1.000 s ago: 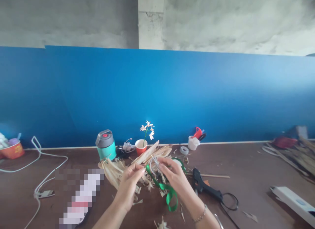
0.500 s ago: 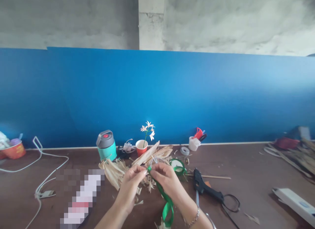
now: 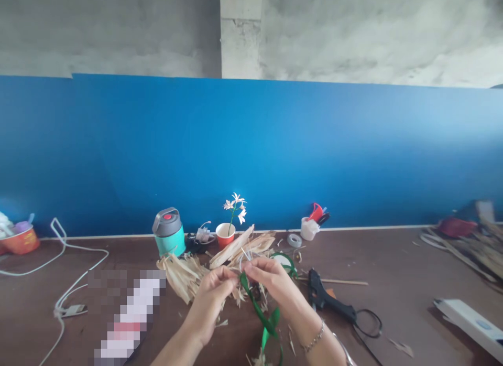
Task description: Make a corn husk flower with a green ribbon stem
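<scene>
Over the middle of the table, my two hands are close together with their fingertips almost meeting. My left hand point(image 3: 214, 298) is closed in a pinch at the lower end of a thin white wire point(image 3: 241, 262), mostly hidden by the fingers. My right hand point(image 3: 271, 279) pinches a green ribbon point(image 3: 257, 305) near its top end, beside the left fingertips. From there the ribbon hangs in a twisted length toward the table's front. Pale dried husks point(image 3: 184, 274) lie spread behind and left of the hands. A green ribbon roll point(image 3: 285, 262) lies just beyond my right hand.
A black glue gun point(image 3: 328, 298) and its cable lie to the right. Along the blue partition point(image 3: 251, 156) stand a turquoise flask point(image 3: 170, 235), a paper cup point(image 3: 225, 235) with white flowers point(image 3: 236, 202), a tape roll point(image 3: 294, 240) and a white cup point(image 3: 310, 229) with red-handled tools. White cable point(image 3: 84, 271) runs left.
My right fingers have shifted slightly up and outward, opening a small gap from the left fingertips. The ribbon now stretches straighter below them, and its hanging loop has swung. My left hand has barely moved.
</scene>
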`<action>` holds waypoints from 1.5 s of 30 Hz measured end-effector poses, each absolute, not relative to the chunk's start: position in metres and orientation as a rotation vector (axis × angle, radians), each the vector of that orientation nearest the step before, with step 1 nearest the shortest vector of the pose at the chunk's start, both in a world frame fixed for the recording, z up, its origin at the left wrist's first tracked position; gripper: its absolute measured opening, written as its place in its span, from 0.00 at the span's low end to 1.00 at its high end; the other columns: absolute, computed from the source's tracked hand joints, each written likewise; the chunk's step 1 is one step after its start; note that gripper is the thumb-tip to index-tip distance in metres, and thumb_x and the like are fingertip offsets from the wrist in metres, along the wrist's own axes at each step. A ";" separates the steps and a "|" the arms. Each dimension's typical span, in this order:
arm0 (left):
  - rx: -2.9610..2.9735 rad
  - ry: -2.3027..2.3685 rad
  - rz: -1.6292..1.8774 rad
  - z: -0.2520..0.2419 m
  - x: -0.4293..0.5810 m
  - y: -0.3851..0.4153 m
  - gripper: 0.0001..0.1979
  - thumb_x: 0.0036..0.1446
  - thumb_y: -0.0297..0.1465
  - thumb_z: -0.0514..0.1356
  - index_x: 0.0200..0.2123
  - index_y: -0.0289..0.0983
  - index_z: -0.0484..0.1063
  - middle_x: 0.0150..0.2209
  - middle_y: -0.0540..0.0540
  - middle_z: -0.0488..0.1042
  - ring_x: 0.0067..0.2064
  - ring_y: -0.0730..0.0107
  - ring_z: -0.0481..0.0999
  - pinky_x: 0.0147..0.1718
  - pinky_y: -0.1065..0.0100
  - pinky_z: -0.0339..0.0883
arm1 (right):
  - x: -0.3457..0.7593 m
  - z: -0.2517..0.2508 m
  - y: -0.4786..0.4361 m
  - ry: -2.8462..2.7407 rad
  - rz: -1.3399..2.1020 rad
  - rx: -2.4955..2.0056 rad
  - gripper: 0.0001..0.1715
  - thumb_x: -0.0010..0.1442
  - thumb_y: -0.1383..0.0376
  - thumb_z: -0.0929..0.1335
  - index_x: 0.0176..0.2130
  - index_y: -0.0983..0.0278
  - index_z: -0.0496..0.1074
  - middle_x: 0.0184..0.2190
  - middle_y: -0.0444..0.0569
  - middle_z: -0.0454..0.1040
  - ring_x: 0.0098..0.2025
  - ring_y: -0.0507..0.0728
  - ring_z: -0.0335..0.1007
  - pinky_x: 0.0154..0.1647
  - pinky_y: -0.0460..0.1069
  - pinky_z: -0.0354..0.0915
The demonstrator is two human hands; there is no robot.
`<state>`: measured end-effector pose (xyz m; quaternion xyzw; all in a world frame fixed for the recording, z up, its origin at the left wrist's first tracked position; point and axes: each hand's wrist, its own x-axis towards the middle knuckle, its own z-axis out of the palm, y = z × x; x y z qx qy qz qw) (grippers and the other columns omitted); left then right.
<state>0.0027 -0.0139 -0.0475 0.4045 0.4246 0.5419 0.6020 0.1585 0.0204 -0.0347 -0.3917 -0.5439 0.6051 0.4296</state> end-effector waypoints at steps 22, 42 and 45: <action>0.842 1.138 1.370 -0.061 -0.006 -0.002 0.15 0.46 0.43 0.65 0.32 0.40 0.80 0.40 0.41 0.79 0.52 0.46 0.70 0.48 0.57 0.60 | 0.161 -0.032 0.020 -1.363 1.212 -1.061 0.18 0.47 0.55 0.71 0.22 0.68 0.73 0.19 0.45 0.66 0.23 0.50 0.54 0.24 0.46 0.52; 1.851 1.405 1.340 -0.038 -0.007 -0.014 0.05 0.50 0.33 0.63 0.24 0.43 0.79 0.30 0.42 0.77 0.39 0.50 0.71 0.45 0.56 0.58 | 0.159 -0.030 0.015 -1.766 0.963 -1.076 0.12 0.54 0.64 0.66 0.23 0.67 0.73 0.22 0.46 0.69 0.28 0.53 0.62 0.31 0.47 0.57; 1.909 1.396 1.276 -0.042 -0.008 -0.012 0.07 0.51 0.30 0.60 0.25 0.41 0.77 0.31 0.43 0.77 0.39 0.53 0.73 0.44 0.57 0.60 | 0.160 -0.032 0.014 -1.803 0.950 -1.064 0.12 0.55 0.65 0.66 0.23 0.67 0.72 0.22 0.46 0.69 0.28 0.53 0.62 0.32 0.46 0.57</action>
